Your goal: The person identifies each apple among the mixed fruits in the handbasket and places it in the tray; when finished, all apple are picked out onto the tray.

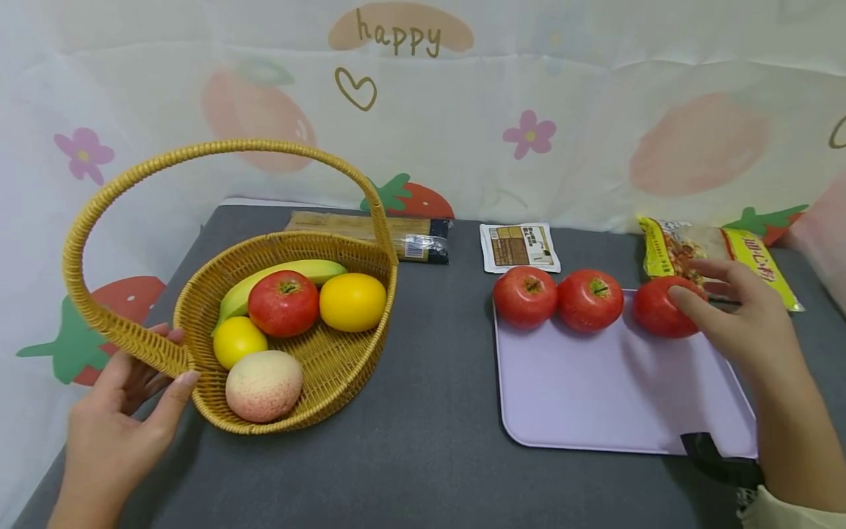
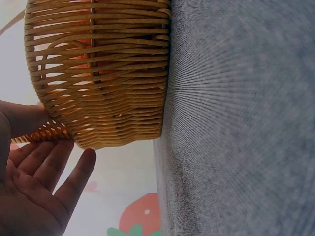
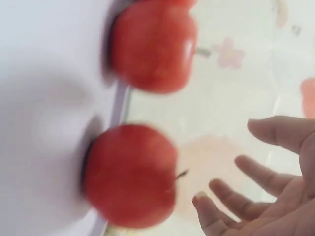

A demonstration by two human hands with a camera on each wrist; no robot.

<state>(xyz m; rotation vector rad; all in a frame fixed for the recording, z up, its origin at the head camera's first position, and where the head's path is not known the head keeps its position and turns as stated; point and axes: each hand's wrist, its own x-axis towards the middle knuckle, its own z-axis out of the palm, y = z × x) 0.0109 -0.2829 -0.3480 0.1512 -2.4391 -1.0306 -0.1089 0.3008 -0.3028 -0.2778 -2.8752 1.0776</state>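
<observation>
A wicker basket (image 1: pixel 291 242) with a tall arched handle stands on the left; my left hand (image 1: pixel 125 411) holds it where the handle meets the rim. In the left wrist view the thumb and fingers (image 2: pixel 54 162) lie on opposite sides of the wicker. Inside are a banana (image 1: pixel 246 295), a red apple (image 1: pixel 283 303), a peach (image 1: pixel 264 386) and two yellow fruits (image 1: pixel 352 303). My right hand (image 1: pixel 747 308) hovers by the rightmost red apple (image 1: pixel 661 308) on the lilac tray (image 1: pixel 615 397). The right wrist view shows its spread fingers apart from that apple (image 3: pixel 132 176).
Two more red apples (image 1: pixel 525 297) sit along the tray's back edge. Behind are a white packet (image 1: pixel 519 247), a yellow food bag (image 1: pixel 760 268) and a long noodle-like pack (image 1: pixel 426 241). A printed cloth (image 1: pixel 463 132) hangs at the back of the grey table (image 1: pixel 436 411).
</observation>
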